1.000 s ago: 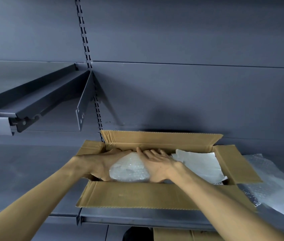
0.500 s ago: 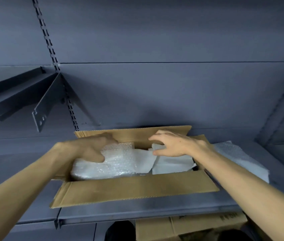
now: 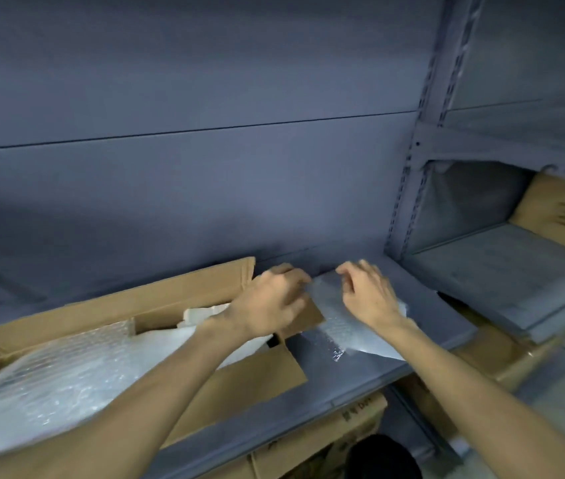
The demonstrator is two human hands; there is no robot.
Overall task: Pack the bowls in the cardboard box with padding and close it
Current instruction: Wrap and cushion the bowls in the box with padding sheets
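Nearest the camera, the front flap [image 3: 239, 392] of the one cardboard box [image 3: 143, 305] hangs out over the front edge of the grey shelf [image 3: 360, 382], and all the box's flaps stand open. Inside lie two wrapped shapes: a bubble-wrapped bundle [image 3: 67, 371] filling the left end and a white paper-wrapped one [image 3: 205, 316] toward the right end; no bare bowl shows, so the bowls are presumably inside these. Past the box's right end, both hands work on one loose sheet of bubble wrap [image 3: 346, 326] lying on the shelf near its back edge. The left hand [image 3: 270, 305] is curled with its fingers pinching the sheet's near-left corner, and the right hand [image 3: 367, 295] is curled over its far edge, fingertips gripping the film. This looks like fetching more padding, and it goes best if the sheet is lifted by both corners, kept spread, then laid over the wrapped bundles and tucked down the gaps before any flap folds. Beyond, more cardboard boxes [image 3: 564, 209] sit on the neighbouring shelf.
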